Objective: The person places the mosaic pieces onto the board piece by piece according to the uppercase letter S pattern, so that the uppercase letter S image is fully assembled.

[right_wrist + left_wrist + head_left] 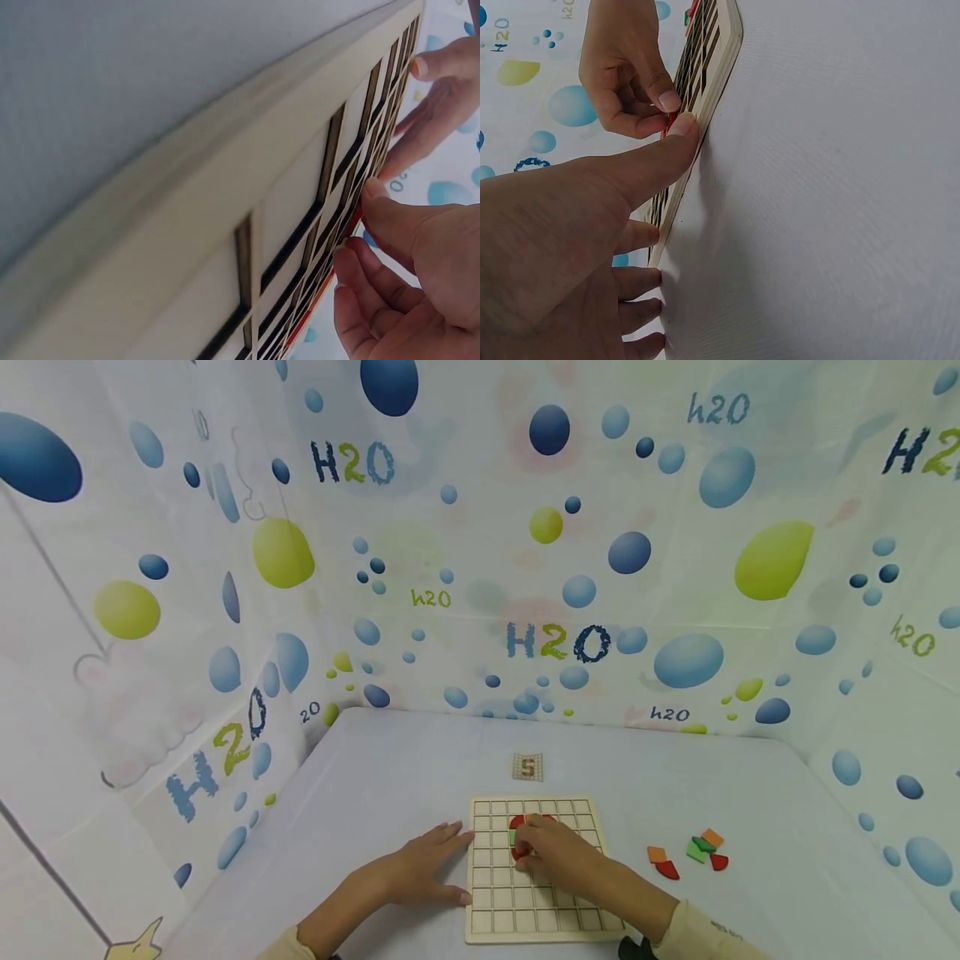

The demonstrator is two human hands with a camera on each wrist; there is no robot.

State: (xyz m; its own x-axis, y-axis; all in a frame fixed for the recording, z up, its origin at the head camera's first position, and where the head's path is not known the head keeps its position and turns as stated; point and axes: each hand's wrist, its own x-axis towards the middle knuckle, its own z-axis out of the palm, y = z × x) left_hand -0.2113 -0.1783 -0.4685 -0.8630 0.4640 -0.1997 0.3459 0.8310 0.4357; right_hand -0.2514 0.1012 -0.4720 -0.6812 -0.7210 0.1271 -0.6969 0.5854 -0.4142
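Note:
A pale wooden grid board [491,900] lies on the white table. My left hand [425,866] steadies its left edge, thumb and fingers spread and straight. Over the middle of the grid my right hand [558,856] bends its fingers down and pinches a small red piece [673,118] between thumb and fingertips. Red pieces [517,821] and a light green piece [512,837] sit in nearby cells, partly covered by that hand. In the right wrist view, the right thumb and fingers [375,191] meet low against the grid [259,259].
Behind the board lies a small card [527,767] with a blocky figure like a 5. Right of the board are loose pieces: an orange one [656,855] by a red one [667,869], and farther right a cluster with light green [696,852], dark green, orange and red [719,862].

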